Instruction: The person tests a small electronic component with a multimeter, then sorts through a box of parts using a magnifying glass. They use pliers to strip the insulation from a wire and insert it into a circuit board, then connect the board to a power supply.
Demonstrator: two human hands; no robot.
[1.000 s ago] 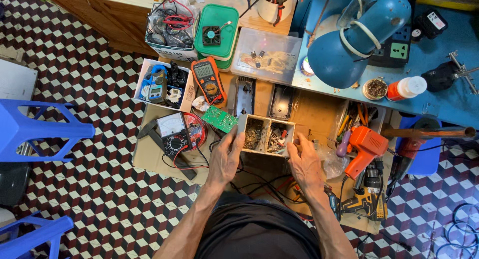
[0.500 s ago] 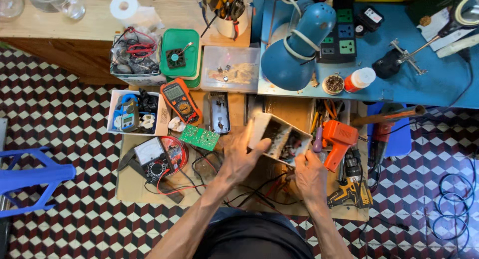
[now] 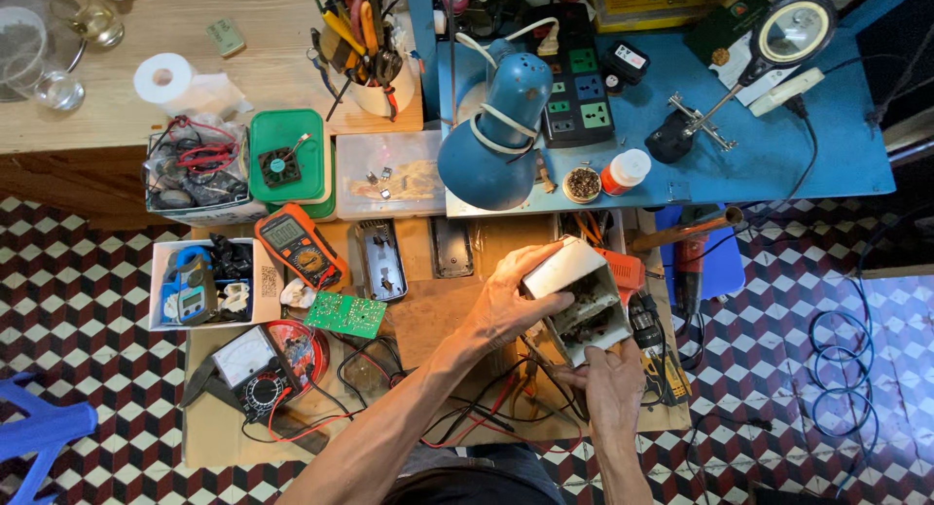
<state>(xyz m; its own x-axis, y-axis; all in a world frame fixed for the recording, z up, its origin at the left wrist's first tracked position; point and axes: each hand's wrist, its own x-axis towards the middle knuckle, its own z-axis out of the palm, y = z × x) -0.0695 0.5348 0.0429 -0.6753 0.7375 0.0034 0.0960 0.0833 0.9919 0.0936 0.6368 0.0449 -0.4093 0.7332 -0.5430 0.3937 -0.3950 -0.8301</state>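
My left hand (image 3: 508, 303) grips the side of a small white parts box (image 3: 580, 299), tilted and lifted off the low brown work board (image 3: 438, 315). Small dark metal bits show inside the box. My right hand (image 3: 608, 380) is under the box's near corner, fingers curled against it. A green circuit board (image 3: 346, 315) lies left of my left hand, next to an orange multimeter (image 3: 299, 248). An orange power drill (image 3: 632, 281) pokes out behind the box.
A blue desk lamp (image 3: 496, 135) hangs over the blue table (image 3: 778, 145) with a power strip (image 3: 582, 87). A black analog meter (image 3: 255, 374) with red leads, a clear plastic case (image 3: 389, 174), a green box with a fan (image 3: 284, 160), a cup of tools (image 3: 368, 53).
The white box went from lying flat on the board to being raised and tilted in both hands. The view has shifted toward the tables above.
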